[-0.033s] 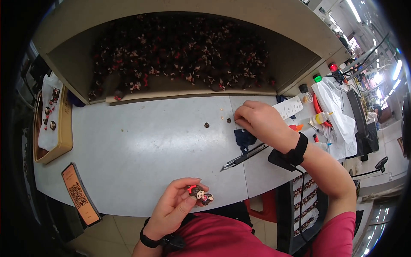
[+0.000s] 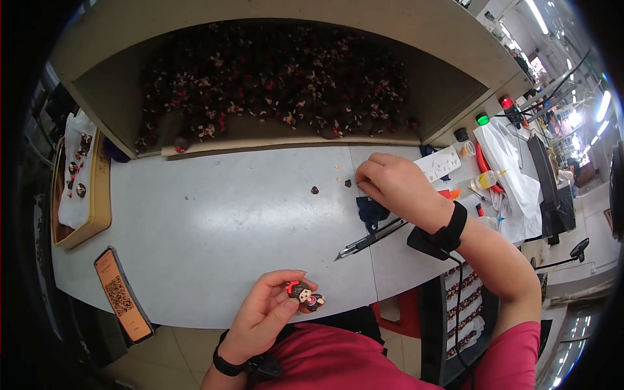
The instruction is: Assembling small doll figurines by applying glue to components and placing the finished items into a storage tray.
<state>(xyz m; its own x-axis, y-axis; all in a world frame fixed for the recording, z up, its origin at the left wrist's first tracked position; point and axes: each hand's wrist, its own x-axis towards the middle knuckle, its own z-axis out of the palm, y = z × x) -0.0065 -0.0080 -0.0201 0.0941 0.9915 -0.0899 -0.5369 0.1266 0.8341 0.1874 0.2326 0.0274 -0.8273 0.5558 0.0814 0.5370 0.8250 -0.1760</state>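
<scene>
Unmoved since the earlier frame: left hand [image 2: 263,320] gripping a figurine [image 2: 303,296] near the grey table's edge [image 2: 188,325]; right hand [image 2: 398,187] beside a dark piece [image 2: 348,183], fingertips drawn narrow, any hold indeterminable.

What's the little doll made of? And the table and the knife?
Little doll: maybe moulded plastic or clay; it looks smooth, with rounded parts.
Table: perhaps laminate, a flat pale top with a soft shine.
Knife: probably a metal blade, thin and pointed; its dark handle could be metal or plastic.
</scene>
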